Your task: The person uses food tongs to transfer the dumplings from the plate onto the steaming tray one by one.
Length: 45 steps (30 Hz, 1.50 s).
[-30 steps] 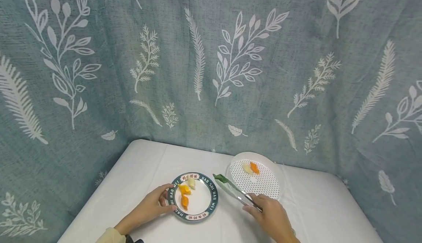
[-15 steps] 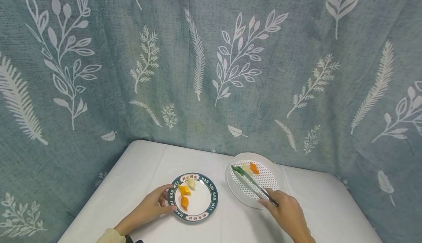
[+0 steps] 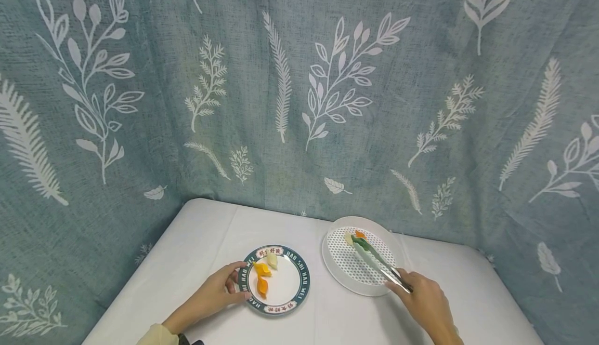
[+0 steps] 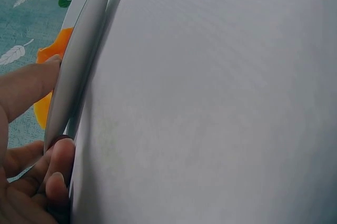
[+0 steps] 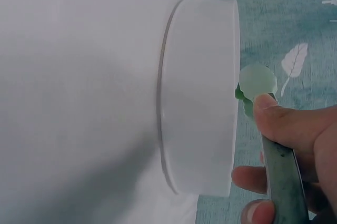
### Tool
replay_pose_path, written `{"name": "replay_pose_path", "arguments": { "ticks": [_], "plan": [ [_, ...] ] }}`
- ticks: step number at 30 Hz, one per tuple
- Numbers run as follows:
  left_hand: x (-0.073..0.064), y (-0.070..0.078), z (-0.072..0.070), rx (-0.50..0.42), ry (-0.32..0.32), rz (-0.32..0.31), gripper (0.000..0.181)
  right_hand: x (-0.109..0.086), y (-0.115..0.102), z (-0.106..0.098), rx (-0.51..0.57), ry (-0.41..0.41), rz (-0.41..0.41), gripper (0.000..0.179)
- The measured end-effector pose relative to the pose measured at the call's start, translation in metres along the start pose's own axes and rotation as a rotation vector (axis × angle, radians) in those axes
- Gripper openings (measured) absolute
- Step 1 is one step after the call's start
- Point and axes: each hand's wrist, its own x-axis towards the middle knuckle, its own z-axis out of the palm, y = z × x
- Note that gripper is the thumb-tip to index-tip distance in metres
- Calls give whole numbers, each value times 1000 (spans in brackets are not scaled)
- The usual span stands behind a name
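Note:
My left hand (image 3: 217,290) holds the left rim of a round plate (image 3: 304,277) with a dark green lettered border. In the left wrist view, its thumb lies on top and other fingers are under the edge. On the plate sit a pale piece (image 3: 272,261), a yellow piece (image 3: 262,269) and an orange piece (image 3: 262,286), small and dumpling-like. My right hand (image 3: 423,298) grips metal tongs (image 3: 396,278) with pale green tips. At the tips is a dark green piece (image 3: 359,240), above a white round steamer tray (image 3: 333,272) with a perforated base.
In the tray, a pale piece (image 3: 348,238) and an orange piece (image 3: 360,234) lie side by side near the back, partly behind the tongs' tips. A white cloth covers the table (image 3: 210,230). Leaf-patterned curtains (image 3: 252,101) stand behind and at the sides.
My right hand has carried the tongs and green piece rightward, from between plate and tray to over the tray near the other pieces. My left hand and the plate have stayed put.

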Motion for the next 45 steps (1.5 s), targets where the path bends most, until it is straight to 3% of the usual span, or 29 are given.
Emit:
{"name": "replay_pose_path", "arguments": {
  "ticks": [7, 17, 32, 39, 45],
  "plan": [
    [1, -1, -2, 0, -13, -3, 86, 6, 19, 1, -20, 26, 9, 58],
    [3, -3, 0, 8, -21, -6, 85, 15, 26, 3, -7, -7, 121, 56],
    [5, -4, -1, 2, -25, -11, 87, 30, 22, -3, -67, -119, 179, 55],
    [4, -4, -1, 8, -21, -8, 86, 32, 18, -5, -53, -136, 201, 47],
    [5, -4, -1, -2, -27, -2, 86, 30, 18, -4, -20, -127, 228, 55]
  ]
}}
